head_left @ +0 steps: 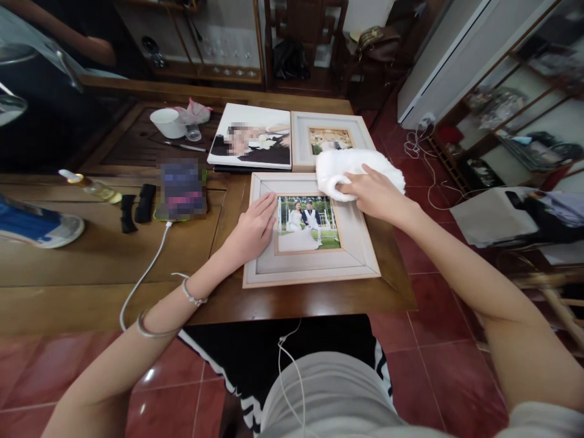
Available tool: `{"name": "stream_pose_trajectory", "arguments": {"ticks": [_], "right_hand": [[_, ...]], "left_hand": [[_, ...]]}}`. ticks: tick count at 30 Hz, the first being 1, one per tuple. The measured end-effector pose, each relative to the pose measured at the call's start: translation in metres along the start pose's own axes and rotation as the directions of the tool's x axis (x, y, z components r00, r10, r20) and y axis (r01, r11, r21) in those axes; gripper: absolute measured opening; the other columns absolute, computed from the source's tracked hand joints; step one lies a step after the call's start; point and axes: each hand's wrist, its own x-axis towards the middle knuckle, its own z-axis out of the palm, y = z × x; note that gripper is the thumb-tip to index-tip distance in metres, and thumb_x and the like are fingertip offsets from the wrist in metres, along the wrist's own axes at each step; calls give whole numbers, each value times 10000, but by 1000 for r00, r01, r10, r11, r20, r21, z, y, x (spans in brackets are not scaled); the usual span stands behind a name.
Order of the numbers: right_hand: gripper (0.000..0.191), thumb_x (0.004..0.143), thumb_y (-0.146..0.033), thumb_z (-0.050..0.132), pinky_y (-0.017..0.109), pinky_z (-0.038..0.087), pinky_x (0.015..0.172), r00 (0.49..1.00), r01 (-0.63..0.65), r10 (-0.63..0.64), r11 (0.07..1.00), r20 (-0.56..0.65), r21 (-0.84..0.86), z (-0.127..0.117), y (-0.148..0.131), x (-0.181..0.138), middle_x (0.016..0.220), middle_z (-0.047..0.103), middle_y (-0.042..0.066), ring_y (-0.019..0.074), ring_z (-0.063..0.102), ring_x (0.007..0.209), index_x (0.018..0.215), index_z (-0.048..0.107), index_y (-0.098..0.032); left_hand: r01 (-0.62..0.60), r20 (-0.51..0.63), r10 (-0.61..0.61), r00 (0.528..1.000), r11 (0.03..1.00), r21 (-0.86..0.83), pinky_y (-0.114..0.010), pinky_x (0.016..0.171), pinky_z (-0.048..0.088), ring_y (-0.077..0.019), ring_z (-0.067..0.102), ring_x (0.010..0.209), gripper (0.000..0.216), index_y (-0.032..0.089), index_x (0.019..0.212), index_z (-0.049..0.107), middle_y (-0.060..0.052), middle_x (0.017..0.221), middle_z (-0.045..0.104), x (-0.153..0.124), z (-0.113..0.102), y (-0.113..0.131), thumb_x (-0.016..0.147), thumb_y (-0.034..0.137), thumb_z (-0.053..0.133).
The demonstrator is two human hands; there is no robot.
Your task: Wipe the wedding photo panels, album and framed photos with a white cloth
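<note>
A white framed photo [310,267] lies flat near the table's front edge, showing a couple on a swing seat. My left hand [252,228] rests on the frame's left side, fingers stretched out and flat. At the frame's upper right corner, my right hand [371,193] grips a fluffy white cloth [337,164], pressing it on the border. The cloth also overlaps a second framed photo [298,143] behind. To the left of that one lies a white-edged photo panel [255,112].
On the wooden table [191,298] stand a white cup [168,125], a dropper bottle [98,190] and a large blue-labelled bottle [41,225]. A phone [181,190] has a white cable [145,277] hanging over the front edge. Black clips [145,204] lie beside it.
</note>
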Motion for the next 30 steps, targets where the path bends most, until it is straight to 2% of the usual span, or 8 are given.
{"name": "stream_pose_trajectory", "arguments": {"ticks": [4,11,14,16,19,23,26,30], "right_hand": [[631,740,85,397,500,404,1022,999,31,-31,999,23,-10,3,-3,-19,1202,690,178,303,587,1224,1273,641,-150],[602,693,59,452,586,425,1047,993,113,-114,993,9,42,2,-55,-85,1387,607,167,369,482,1368,1213,656,-168],[589,678,20,464,566,444,1104,991,130,-133,985,13,115,-8,-71,-126,1393,619,107,314,501,1371,1158,669,-253],[591,689,-5,447,496,475,1125,990,141,-143,972,0,189,-16,-77,-149,1412,609,63,254,520,1359,1149,661,-308],[593,703,-16,411,395,530,1093,990,140,-142,947,-13,289,-25,-80,-164,1410,612,42,205,556,1324,1137,660,-336],[606,684,18,392,498,515,1087,994,105,-105,952,-14,287,-17,-79,-138,1306,676,134,274,550,1332,1145,689,-241],[693,663,64,405,605,439,1112,997,36,-19,971,-72,234,4,-66,-97,1433,580,156,326,441,1415,1270,642,-172],[672,701,92,407,628,364,1152,970,-72,129,963,-208,260,29,-38,-42,1497,514,160,345,379,1451,1295,624,-133]], "left_hand": [[31,-17,-31,999,999,-17,-554,1184,345,-314,371,1460,497,61,1454,457,-222,1511,465,0,2,-1,1005,257,370],[64,-42,-64,997,998,-6,-571,1174,349,-300,384,1453,490,95,1450,460,-204,1523,459,-1,1,1,1007,287,381],[59,-35,-59,998,998,-8,-572,1178,340,-302,376,1458,492,93,1453,457,-208,1524,455,0,0,2,1011,288,369],[52,-24,-53,998,998,-17,-572,1181,337,-306,368,1462,495,97,1460,451,-206,1532,444,0,-1,2,1013,291,361],[39,-6,-39,999,999,-23,-573,1183,335,-310,359,1466,499,117,1473,439,-192,1545,429,1,-3,2,1015,297,355],[25,28,-25,999,1000,-10,-568,1192,327,-313,346,1472,508,107,1478,428,-192,1542,431,1,-5,1,1016,301,346],[19,48,-19,999,1000,-1,-561,1196,325,-312,341,1474,516,104,1484,418,-194,1542,429,2,-6,1,1016,310,347],[8,42,-8,999,1000,-2,-577,1189,325,-312,337,1476,506,100,1478,421,-199,1538,434,2,-5,0,1015,292,349]]}}
